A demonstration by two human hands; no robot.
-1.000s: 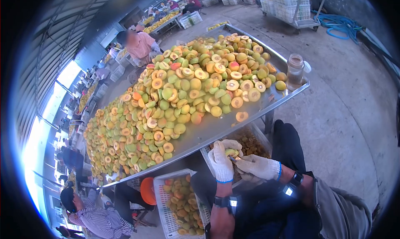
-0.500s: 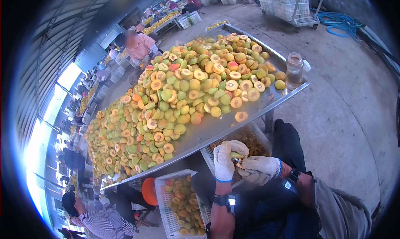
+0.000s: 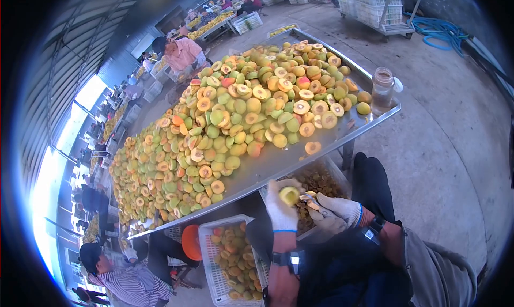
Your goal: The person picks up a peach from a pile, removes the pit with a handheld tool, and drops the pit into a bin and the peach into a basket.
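My left hand (image 3: 281,209), in a white glove, holds a yellow-green fruit half (image 3: 289,195), its cut side facing up. Close on its right, my gloved right hand (image 3: 333,210) is closed round a small metal tool (image 3: 309,199) whose tip points toward the fruit. Both hands are over a white crate (image 3: 342,179) of brownish pieces, below the table's edge. A large heap of halved fruit (image 3: 235,109) covers much of the metal table (image 3: 267,173).
A jar (image 3: 382,90) stands on the table's right corner. A white crate of fruit (image 3: 206,253) and an orange bucket (image 3: 190,243) are below the table. A person in stripes (image 3: 134,283) sits lower left; another works across the table. Blue hose (image 3: 439,31) lies upper right.
My hands have moved apart slightly, the left one shifting left and turning so that the fruit half shows. The tool is now clear of the fruit. The view has shifted a little.
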